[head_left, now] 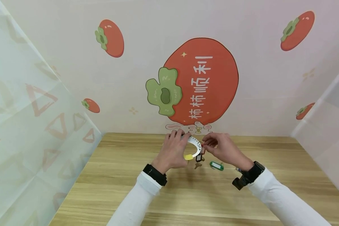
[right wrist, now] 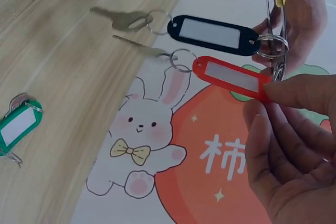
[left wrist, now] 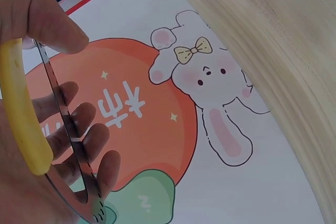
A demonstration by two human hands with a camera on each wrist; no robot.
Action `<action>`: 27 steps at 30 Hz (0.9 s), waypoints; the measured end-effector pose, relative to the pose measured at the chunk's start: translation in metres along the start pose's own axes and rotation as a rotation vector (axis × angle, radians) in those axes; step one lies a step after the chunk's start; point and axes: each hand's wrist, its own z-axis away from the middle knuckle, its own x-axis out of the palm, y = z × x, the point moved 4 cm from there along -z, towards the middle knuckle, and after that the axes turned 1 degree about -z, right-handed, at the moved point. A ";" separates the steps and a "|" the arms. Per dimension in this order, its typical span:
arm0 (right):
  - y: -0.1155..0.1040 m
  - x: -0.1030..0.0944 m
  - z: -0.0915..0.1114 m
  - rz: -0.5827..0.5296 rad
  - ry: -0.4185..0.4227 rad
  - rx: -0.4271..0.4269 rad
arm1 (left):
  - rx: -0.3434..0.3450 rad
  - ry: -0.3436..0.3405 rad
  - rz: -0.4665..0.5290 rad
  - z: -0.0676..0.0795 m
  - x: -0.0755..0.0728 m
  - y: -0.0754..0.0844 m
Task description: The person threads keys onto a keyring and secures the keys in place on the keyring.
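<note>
My left hand (head_left: 172, 151) grips a flat metal ring (head_left: 198, 145) with small holes along it and a yellow grip (left wrist: 23, 114). My right hand (head_left: 227, 152) pinches the end of a red key tag (right wrist: 231, 74) between thumb and fingers, right beside the metal ring. A black key tag (right wrist: 212, 35) hangs from the metal ring by a split ring (right wrist: 274, 45). From each tag dangles a key (right wrist: 128, 20) on a small wire ring. Whether the red tag's split ring is hooked on the metal ring, I cannot tell.
On the wooden table (head_left: 115, 188), a green key tag (head_left: 216, 165) lies below the right hand. Something small and blue (head_left: 238, 169) is partly hidden by the right wrist. Behind the table rises a wall (head_left: 141, 47) with persimmon pictures.
</note>
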 end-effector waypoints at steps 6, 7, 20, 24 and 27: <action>-0.003 -0.002 0.000 0.064 0.047 -0.070 | -0.004 -0.021 0.050 0.000 0.000 0.000; -0.003 -0.002 0.001 0.082 0.055 -0.088 | -0.006 -0.024 0.055 0.001 0.000 -0.001; -0.012 0.002 0.007 0.210 0.049 -0.271 | -0.036 -0.049 0.077 0.001 0.001 -0.003; -0.012 0.003 0.006 0.221 0.029 -0.246 | -0.038 -0.061 0.084 0.001 0.001 -0.003; -0.013 0.003 0.006 0.235 0.031 -0.246 | -0.035 -0.068 0.090 0.001 0.001 -0.004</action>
